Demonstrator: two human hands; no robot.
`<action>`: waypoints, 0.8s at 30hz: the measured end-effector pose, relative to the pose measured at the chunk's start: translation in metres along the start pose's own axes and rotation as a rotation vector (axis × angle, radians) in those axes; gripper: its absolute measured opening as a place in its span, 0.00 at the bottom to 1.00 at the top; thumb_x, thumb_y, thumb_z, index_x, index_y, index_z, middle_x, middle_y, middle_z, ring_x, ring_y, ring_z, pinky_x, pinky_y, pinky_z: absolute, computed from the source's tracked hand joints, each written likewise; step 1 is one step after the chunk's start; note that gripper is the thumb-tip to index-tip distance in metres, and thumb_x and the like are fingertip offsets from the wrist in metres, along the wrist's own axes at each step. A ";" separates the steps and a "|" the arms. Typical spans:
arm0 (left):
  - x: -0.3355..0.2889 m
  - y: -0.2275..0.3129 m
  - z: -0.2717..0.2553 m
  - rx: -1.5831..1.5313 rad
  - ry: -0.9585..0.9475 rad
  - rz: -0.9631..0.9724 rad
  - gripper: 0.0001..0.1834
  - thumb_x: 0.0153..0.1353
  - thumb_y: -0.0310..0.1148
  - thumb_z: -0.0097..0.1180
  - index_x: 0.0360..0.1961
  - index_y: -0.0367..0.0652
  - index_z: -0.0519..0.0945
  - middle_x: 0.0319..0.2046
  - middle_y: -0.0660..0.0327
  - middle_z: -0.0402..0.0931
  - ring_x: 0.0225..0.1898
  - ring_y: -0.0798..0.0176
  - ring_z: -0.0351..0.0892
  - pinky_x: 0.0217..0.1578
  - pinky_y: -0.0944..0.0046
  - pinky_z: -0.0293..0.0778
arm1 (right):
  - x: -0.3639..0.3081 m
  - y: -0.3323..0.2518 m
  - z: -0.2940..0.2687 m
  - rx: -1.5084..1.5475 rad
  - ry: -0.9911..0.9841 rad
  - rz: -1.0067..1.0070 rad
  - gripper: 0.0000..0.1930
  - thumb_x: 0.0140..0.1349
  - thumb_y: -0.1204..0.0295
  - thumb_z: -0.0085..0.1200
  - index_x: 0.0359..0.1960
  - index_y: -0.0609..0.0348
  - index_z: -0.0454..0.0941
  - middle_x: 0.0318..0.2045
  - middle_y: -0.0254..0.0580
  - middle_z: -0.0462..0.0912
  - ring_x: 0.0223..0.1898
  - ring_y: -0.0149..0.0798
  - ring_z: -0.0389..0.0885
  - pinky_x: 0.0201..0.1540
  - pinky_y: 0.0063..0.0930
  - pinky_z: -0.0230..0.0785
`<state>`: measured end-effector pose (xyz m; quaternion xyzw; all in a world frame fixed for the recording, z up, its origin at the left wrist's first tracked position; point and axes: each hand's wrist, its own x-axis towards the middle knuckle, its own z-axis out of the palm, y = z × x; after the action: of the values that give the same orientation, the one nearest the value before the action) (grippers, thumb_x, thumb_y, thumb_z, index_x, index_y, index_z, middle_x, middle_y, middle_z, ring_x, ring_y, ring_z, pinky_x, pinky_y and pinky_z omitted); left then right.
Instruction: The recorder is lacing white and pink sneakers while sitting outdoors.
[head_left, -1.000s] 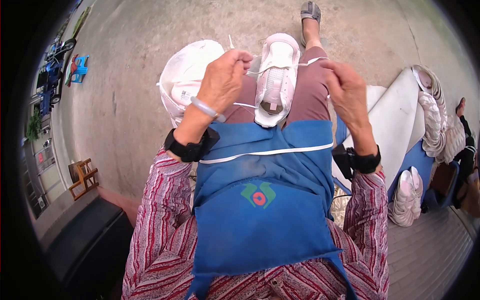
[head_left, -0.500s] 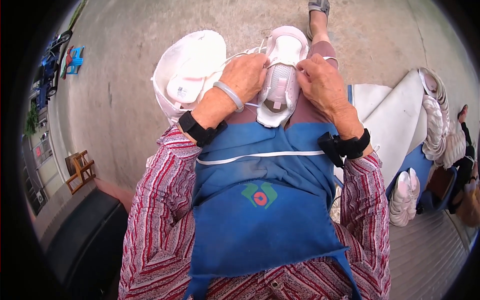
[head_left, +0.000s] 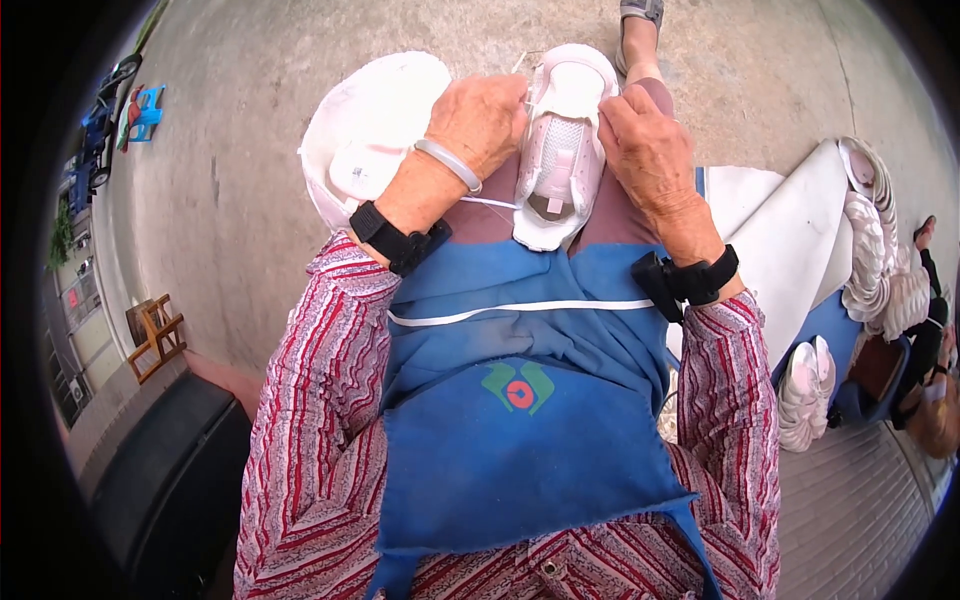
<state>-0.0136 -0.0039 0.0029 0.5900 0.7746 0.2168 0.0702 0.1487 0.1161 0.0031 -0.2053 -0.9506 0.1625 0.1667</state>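
Shoe (head_left: 562, 140) first: the white sneaker lies sole-down on your lap, toe pointing away, over the blue apron (head_left: 520, 400), with a thin white lace (head_left: 490, 203) trailing off its near end toward your left wrist. Your left hand (head_left: 480, 120) is closed around the shoe's left edge and your right hand (head_left: 645, 145) pinches its right edge near the toe, both gripping firmly. Lacing looks barely begun, since the mesh tongue shows bare, while a white cap-like piece (head_left: 370, 140) lies beside your left hand and more white shoes (head_left: 805, 395) wait stacked at your right.
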 end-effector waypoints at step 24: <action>-0.034 0.024 -0.025 -0.584 -0.125 -0.479 0.13 0.65 0.31 0.41 0.45 0.35 0.71 0.26 0.60 0.77 0.26 0.70 0.75 0.30 0.70 0.72 | -0.029 0.003 -0.008 0.495 -0.108 0.201 0.06 0.57 0.77 0.48 0.35 0.61 0.76 0.32 0.51 0.79 0.35 0.52 0.78 0.38 0.36 0.70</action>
<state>0.0080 -0.0371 0.0303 0.3596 0.7902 0.3696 0.3312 0.1778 0.1082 0.0019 -0.2424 -0.8644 0.4164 0.1438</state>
